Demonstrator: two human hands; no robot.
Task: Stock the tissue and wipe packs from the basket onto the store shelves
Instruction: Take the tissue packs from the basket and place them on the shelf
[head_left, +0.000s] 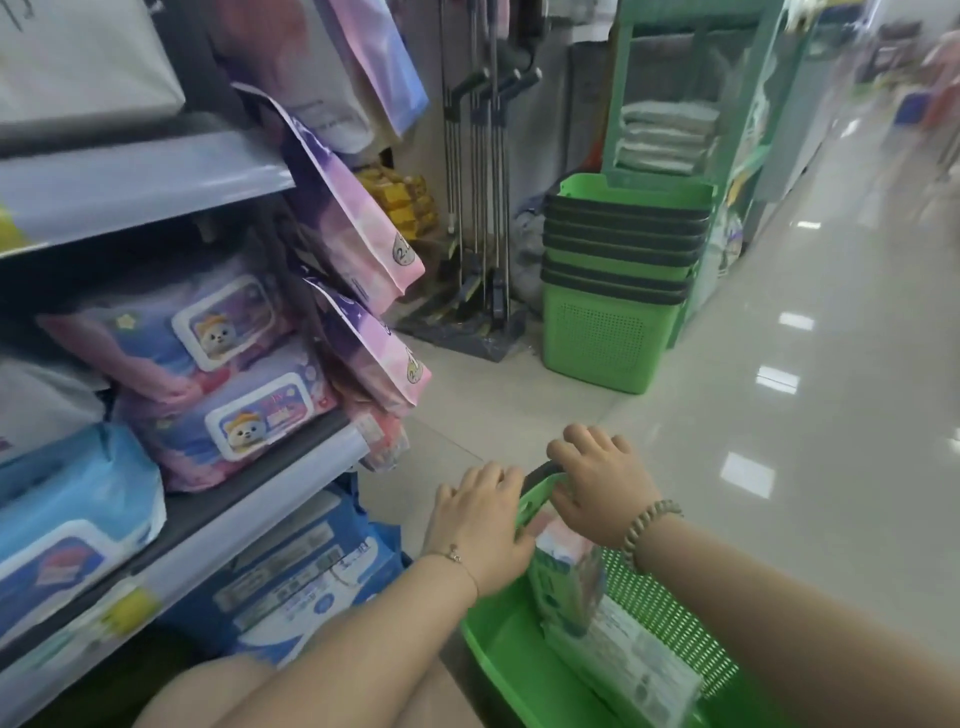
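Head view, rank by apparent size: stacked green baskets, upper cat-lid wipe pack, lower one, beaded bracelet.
1. stacked green baskets
2-3. upper cat-lid wipe pack and lower cat-lid wipe pack: alike, unranked
4. beaded bracelet, though nearest

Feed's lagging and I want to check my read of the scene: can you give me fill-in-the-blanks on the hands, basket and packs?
1. The left hand and right hand both hold the basket's ____.
2. The basket with the packs in it is coloured ____.
3. The shelves stand on the person's ____ side.
Missing words: handle; green; left.
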